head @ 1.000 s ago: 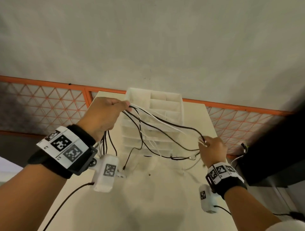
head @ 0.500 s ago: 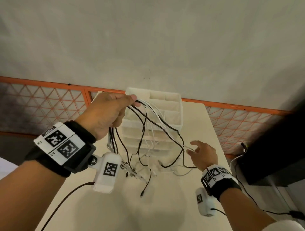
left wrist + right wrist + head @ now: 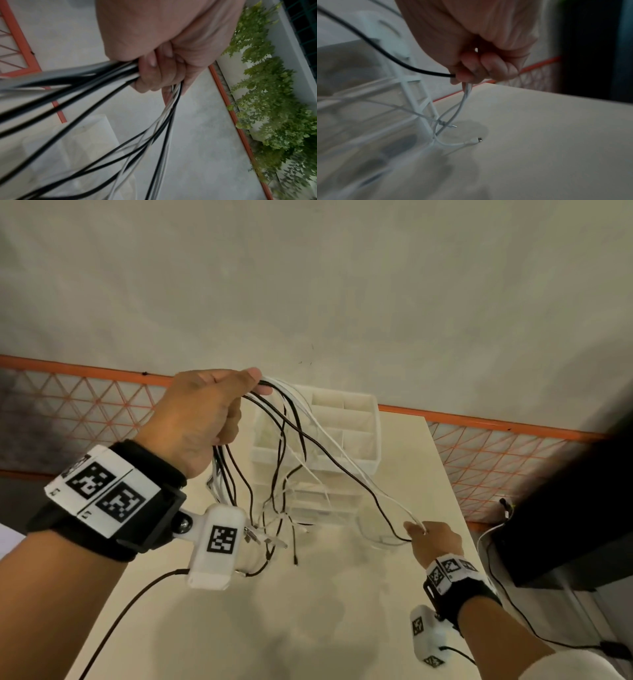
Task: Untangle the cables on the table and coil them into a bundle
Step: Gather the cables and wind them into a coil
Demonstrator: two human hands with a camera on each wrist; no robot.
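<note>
Since half a second ago the left hand (image 3: 202, 419) has risen a little with its bunch, and the right hand (image 3: 434, 541), which then reached with spread fingers, has closed on two strands low at the right.

The left hand's grip is a closed fist around the bundle of black and white cables (image 3: 291, 440). They leave the fist by the thumb and forefinger, arch over and hang in loops; more strands drop from the underside of the fist. The left wrist view shows the fingers (image 3: 150, 75) curled over the black and white strands (image 3: 161, 121).

The right hand's grip is a pinch on one black cable (image 3: 388, 56) and one white cable (image 3: 462, 102). In the head view both run up slack to the left hand's bunch. Below the pinch the white cable hangs to the bench (image 3: 547, 135), where its plug (image 3: 476, 140) lies flat.

Loose plug ends (image 3: 274, 539) dangle just above the bench (image 3: 308, 628) in front of the white drawer organizer (image 3: 346, 426), which stands at the far middle. The right hand sits near the bench's right edge, with a dark cabinet (image 3: 565, 508) just beyond it. The near half of the bench lies open. An orange railing (image 3: 496, 422) runs behind the far edge.
</note>
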